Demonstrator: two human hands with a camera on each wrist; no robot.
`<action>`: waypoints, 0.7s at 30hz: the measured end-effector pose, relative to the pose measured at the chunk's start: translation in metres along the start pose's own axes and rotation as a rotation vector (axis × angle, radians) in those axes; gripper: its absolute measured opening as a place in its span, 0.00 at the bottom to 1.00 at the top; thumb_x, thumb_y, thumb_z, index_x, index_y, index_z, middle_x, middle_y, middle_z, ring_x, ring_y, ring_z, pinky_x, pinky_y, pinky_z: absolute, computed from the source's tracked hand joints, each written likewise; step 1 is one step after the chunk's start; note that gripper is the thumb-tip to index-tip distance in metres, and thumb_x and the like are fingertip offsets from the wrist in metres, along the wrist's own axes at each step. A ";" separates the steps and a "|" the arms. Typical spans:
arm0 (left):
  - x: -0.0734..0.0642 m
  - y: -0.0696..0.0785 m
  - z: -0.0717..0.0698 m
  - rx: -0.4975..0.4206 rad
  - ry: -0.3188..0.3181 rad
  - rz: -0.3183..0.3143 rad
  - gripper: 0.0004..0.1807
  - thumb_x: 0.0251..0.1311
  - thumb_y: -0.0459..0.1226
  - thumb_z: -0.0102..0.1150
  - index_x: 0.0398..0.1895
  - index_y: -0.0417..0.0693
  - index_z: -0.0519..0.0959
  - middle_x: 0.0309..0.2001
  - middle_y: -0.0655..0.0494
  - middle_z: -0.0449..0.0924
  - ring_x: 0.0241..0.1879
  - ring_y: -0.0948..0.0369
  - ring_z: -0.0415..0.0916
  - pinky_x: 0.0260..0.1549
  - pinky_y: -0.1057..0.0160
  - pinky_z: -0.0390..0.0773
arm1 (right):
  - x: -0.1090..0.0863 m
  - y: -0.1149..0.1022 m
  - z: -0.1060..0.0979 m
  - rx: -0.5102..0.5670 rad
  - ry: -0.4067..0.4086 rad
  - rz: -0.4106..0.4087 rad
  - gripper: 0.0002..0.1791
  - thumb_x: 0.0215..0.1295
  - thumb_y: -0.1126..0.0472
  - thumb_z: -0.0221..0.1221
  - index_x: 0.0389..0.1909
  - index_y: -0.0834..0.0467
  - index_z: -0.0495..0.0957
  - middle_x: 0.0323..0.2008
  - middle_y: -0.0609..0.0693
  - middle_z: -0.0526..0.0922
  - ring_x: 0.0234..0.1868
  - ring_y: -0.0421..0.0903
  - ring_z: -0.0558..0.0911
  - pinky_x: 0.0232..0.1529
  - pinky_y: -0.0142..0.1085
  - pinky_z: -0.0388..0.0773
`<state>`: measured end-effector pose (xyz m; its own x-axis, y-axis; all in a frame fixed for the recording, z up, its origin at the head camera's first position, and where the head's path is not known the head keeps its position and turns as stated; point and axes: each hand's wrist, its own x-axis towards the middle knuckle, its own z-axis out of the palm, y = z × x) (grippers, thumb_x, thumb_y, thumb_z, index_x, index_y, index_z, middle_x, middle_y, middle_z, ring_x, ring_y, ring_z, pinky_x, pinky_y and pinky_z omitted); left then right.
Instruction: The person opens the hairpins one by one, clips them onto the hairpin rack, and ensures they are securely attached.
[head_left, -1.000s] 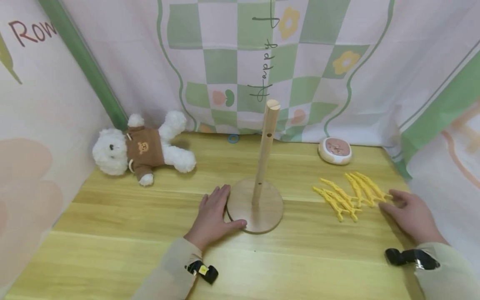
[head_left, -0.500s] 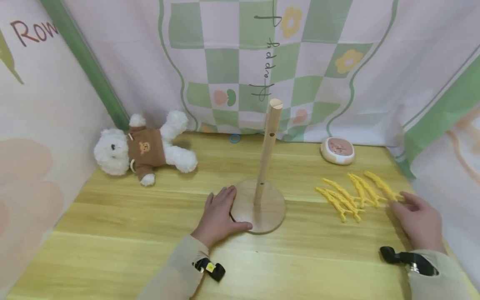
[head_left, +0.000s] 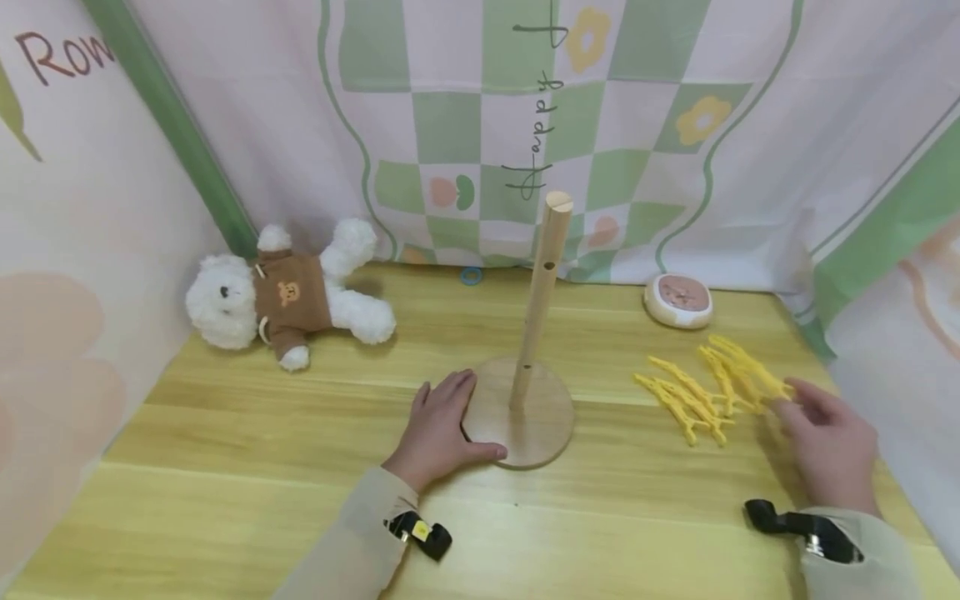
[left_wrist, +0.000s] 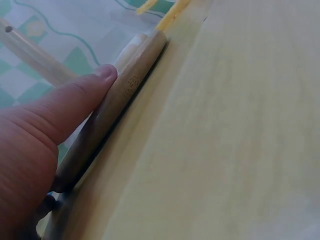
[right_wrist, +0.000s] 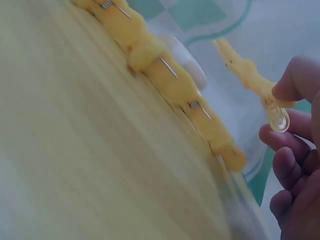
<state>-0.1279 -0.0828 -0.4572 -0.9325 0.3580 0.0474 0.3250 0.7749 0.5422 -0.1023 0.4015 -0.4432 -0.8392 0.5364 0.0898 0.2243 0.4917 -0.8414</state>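
left hand (head_left: 437, 433): spread, touching base (head_left: 546, 425); right hand (head_left: 834, 446): pinching yellow branch (right_wrist: 248, 75)

Bright, soft light in the head view; duller, hazier wrist views.
Pale glare lies on the table (head_left: 187, 508) toward the bottom of the head view, a soft shadow falls beside the right hand (head_left: 832, 442), the yellow piece (right_wrist: 250, 75) it pinches is smeared by motion, and the curtains (head_left: 450, 50) splay outward at the sides. In the left wrist view the base (left_wrist: 114, 102) darkens along its lower edge and the wood grain is soft; in the right, blur streaks the tabletop.
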 end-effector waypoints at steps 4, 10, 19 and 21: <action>0.001 0.000 -0.001 0.011 -0.004 0.009 0.66 0.41 0.69 0.71 0.77 0.41 0.59 0.77 0.50 0.57 0.76 0.54 0.51 0.74 0.42 0.41 | -0.008 -0.014 0.016 -0.078 0.023 -0.163 0.21 0.63 0.60 0.66 0.57 0.57 0.83 0.27 0.23 0.76 0.30 0.26 0.73 0.33 0.17 0.67; 0.001 0.000 -0.001 0.006 -0.004 0.011 0.66 0.41 0.69 0.72 0.77 0.41 0.59 0.77 0.49 0.58 0.76 0.54 0.52 0.73 0.41 0.42 | -0.022 -0.032 0.040 -0.084 0.023 -0.369 0.17 0.57 0.66 0.68 0.49 0.64 0.85 0.24 0.33 0.74 0.27 0.31 0.70 0.30 0.18 0.65; 0.002 -0.001 0.000 0.026 -0.002 0.018 0.66 0.40 0.70 0.71 0.77 0.42 0.59 0.76 0.50 0.58 0.76 0.54 0.52 0.73 0.41 0.43 | -0.035 -0.046 0.053 -0.040 -0.032 -0.526 0.15 0.53 0.72 0.69 0.44 0.63 0.86 0.24 0.39 0.72 0.27 0.32 0.68 0.28 0.20 0.64; 0.003 -0.001 0.001 0.024 -0.003 0.018 0.66 0.40 0.70 0.71 0.77 0.42 0.58 0.77 0.50 0.58 0.76 0.54 0.52 0.73 0.41 0.43 | -0.038 -0.048 0.056 -0.040 -0.050 -0.558 0.15 0.53 0.72 0.69 0.43 0.63 0.86 0.24 0.39 0.72 0.26 0.33 0.68 0.28 0.20 0.64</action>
<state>-0.1306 -0.0825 -0.4584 -0.9262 0.3731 0.0544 0.3451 0.7808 0.5209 -0.1089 0.3195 -0.4356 -0.8580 0.1550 0.4897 -0.2427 0.7180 -0.6524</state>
